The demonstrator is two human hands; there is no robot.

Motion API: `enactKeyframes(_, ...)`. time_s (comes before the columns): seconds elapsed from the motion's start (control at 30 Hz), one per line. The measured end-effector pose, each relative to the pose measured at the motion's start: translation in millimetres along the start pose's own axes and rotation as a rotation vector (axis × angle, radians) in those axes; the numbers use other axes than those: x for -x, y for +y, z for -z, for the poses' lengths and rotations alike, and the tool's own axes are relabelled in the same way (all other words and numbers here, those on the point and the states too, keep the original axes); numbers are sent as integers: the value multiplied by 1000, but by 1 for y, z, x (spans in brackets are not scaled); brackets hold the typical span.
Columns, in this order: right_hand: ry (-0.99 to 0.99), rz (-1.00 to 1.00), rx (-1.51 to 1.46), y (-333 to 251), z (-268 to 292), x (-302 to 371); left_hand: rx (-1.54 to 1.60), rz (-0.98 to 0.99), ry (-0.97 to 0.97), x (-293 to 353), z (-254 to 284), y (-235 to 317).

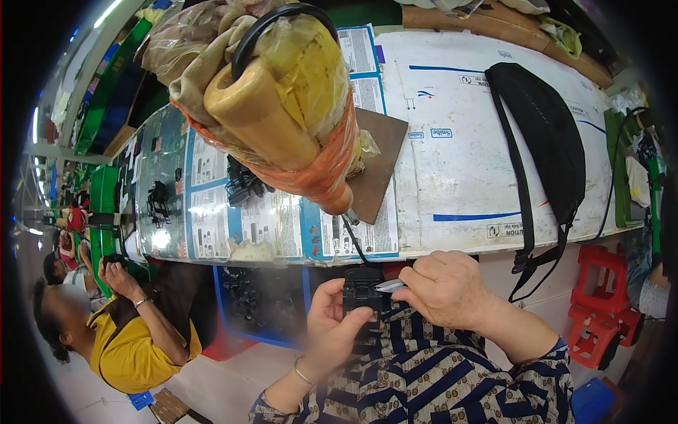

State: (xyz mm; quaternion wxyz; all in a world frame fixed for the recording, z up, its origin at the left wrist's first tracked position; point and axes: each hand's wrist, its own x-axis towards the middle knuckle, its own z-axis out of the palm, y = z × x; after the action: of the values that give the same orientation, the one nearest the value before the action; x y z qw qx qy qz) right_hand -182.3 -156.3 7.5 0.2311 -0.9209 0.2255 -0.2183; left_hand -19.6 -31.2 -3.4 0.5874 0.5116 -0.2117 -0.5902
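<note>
At the near edge of the bench, my left hand (330,321) is closed around a black moulded plastic part (361,290), its thumb pressed on the lower end. My right hand (448,288) is curled shut on a thin silvery blade (390,285), whose tip meets the part's right side. How the blade continues inside the fist is hidden. Above the part, a dark thin rod or cord (355,239) runs up toward the nozzle-like tip of a bulky tool (282,120) wrapped in yellow, orange and clear plastic.
A blue-edged bin (265,300) of black parts sits below the bench at left. More black parts (244,182) lie on the bench (459,177). A black waist bag (540,134) rests at right, beside red stools (600,304). A person in yellow (134,346) works at left.
</note>
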Motion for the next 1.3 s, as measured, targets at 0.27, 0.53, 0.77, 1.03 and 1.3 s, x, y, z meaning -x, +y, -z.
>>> enactKeyframes(0.27, 33, 2, 54, -2, 0, -2, 48, 46, 0, -2, 0, 1)
enactKeyframes(0.53, 39, 28, 63, 0, 0, -3, 82, 58, 9, -2, -2, 5)
enactKeyframes(0.77, -6, -195, -139, 3, -6, 6, 14, 9, 60, 0, 5, -4)
enactKeyframes(1.03, -139, -789, -1238, -7, -22, 10, 75, -18, 83, -5, 2, -3)
enactKeyframes(1.3, -38, -953, -1585, -16, -41, -13, 67, -35, 62, -19, -4, 6)
